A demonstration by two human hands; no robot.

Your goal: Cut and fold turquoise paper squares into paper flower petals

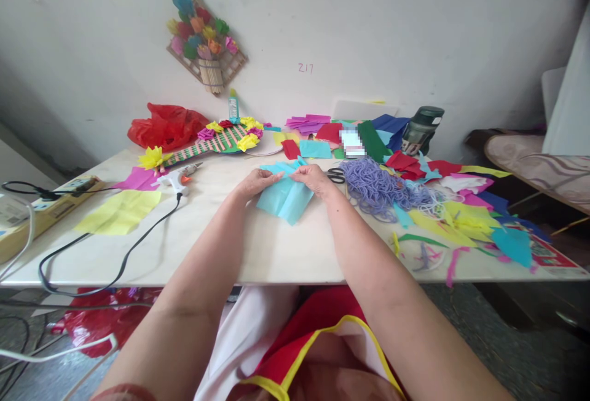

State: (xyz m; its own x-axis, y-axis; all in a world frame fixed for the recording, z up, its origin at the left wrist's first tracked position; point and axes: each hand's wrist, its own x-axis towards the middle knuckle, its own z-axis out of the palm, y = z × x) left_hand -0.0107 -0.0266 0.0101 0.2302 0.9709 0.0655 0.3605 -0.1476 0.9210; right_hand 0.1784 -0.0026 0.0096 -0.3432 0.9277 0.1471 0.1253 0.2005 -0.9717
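Both hands, left hand [252,183] and right hand [313,178], are pinched on a light blue paper sheet [284,197] laid on the bench [258,247]; scissors [336,174] are seen just beside.

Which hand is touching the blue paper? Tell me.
Touching, both. The head view shows the left hand and right hand with fingers pressed on the blue paper's top edge.

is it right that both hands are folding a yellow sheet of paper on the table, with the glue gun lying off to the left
Not quite. In the head view the left hand and right hand are pinching a light blue sheet of paper, not a yellow one. The glue gun does lie to the left on the table.
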